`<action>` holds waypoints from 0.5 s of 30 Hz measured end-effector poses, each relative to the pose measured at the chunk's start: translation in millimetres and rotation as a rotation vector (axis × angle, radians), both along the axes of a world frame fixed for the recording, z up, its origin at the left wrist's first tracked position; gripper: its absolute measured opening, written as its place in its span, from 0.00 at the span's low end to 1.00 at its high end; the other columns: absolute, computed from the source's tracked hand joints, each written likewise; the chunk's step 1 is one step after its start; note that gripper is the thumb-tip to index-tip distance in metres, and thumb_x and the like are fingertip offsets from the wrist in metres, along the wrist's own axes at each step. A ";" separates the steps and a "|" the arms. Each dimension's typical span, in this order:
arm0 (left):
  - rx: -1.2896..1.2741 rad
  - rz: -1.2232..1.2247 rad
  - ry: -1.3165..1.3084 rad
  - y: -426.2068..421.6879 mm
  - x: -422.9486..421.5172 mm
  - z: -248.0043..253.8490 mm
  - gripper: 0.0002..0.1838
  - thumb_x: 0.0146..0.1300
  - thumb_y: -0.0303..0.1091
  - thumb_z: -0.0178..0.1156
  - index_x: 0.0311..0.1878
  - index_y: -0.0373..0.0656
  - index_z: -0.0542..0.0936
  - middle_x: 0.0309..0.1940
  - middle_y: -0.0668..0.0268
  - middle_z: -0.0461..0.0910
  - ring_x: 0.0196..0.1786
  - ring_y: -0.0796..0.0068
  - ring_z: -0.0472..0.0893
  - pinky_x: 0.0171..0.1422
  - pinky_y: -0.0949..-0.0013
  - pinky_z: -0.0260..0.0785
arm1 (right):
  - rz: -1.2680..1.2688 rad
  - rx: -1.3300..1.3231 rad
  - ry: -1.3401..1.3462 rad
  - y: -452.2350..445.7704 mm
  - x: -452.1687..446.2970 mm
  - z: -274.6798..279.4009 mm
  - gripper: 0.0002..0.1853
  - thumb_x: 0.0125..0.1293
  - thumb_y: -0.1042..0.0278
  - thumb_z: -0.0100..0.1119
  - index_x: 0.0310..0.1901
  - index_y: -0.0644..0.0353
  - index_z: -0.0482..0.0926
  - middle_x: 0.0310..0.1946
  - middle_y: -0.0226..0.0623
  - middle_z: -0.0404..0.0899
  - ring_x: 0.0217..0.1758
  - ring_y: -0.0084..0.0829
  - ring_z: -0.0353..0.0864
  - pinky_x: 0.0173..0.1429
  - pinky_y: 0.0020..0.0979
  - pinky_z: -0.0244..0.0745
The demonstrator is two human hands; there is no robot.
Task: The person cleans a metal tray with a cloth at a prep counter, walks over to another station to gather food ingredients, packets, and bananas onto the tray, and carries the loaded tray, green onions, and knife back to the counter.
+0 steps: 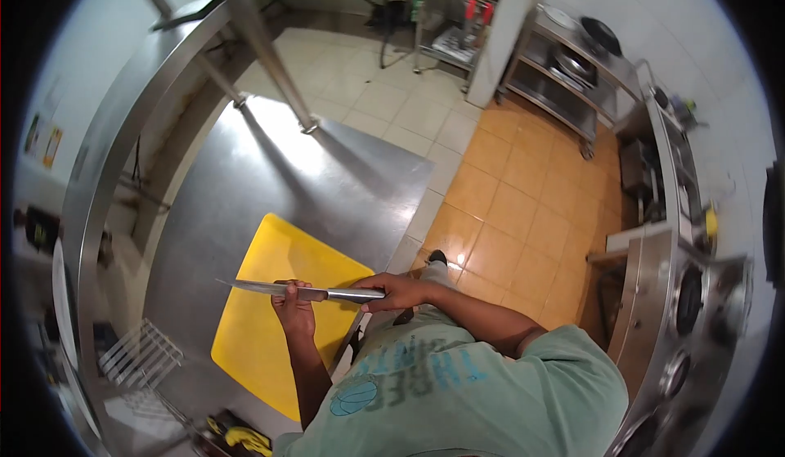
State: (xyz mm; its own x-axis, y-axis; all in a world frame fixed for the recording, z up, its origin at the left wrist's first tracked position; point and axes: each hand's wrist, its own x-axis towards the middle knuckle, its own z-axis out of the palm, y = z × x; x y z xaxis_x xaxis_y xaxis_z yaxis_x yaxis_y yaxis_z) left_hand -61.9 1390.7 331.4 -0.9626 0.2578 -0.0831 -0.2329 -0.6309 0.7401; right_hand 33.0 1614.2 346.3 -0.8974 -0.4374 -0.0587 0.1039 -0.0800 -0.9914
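Note:
A long knife [270, 287] with a metal handle lies level across my two hands, its tip pointing left. My right hand [401, 292] wraps round the handle end. Nearer the middle, the fingers of my left hand [296, 314] pinch the blade. Below the knife, a yellow cutting board [257, 342] rests on the steel table [360, 159], and the board's surface shows nothing on it.
A wire rack [141, 357] and a yellow-and-black item [245, 438] sit at the table's lower left. Steel posts [266, 56] rise from the table. A wheeled shelf cart [564, 73] holds pans, and a stove [683, 326] stands at right.

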 end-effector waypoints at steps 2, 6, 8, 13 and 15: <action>-0.017 -0.021 -0.001 14.2 -12.5 3.3 0.02 0.66 0.28 0.53 0.39 0.42 0.74 0.33 0.64 0.77 0.39 0.72 0.77 0.50 0.66 0.72 | -0.060 0.016 -0.062 12.1 11.2 -3.6 0.24 0.65 0.64 0.58 0.61 0.60 0.69 0.38 0.29 0.76 0.39 0.18 0.73 0.46 0.25 0.71; 0.044 -0.068 0.052 50.5 -41.0 10.4 0.06 0.68 0.34 0.52 0.40 0.42 0.73 0.35 0.64 0.76 0.42 0.74 0.76 0.51 0.68 0.71 | -0.227 -0.039 -0.030 50.7 39.0 -5.4 0.24 0.64 0.62 0.60 0.60 0.60 0.70 0.35 0.27 0.76 0.35 0.18 0.72 0.42 0.24 0.71; 0.009 -0.096 0.050 79.9 -38.3 13.5 0.05 0.68 0.32 0.52 0.41 0.41 0.74 0.36 0.64 0.77 0.42 0.73 0.78 0.50 0.67 0.73 | -0.266 -0.034 -0.113 74.9 54.8 -10.3 0.24 0.63 0.61 0.61 0.58 0.61 0.71 0.34 0.27 0.76 0.35 0.18 0.72 0.42 0.23 0.70; -0.042 -0.358 0.030 188.4 21.8 17.6 0.05 0.67 0.29 0.54 0.41 0.38 0.74 0.37 0.61 0.80 0.41 0.70 0.80 0.51 0.65 0.75 | -0.418 0.068 0.010 146.0 116.9 -16.1 0.18 0.63 0.59 0.61 0.49 0.62 0.74 0.33 0.27 0.75 0.36 0.17 0.71 0.40 0.22 0.68; -0.087 -0.483 -0.045 244.8 59.6 17.4 0.07 0.65 0.30 0.57 0.41 0.36 0.75 0.37 0.60 0.80 0.41 0.69 0.81 0.51 0.64 0.75 | -0.500 0.169 0.099 185.3 154.9 -16.9 0.16 0.63 0.58 0.60 0.45 0.61 0.73 0.31 0.28 0.75 0.35 0.18 0.71 0.39 0.22 0.68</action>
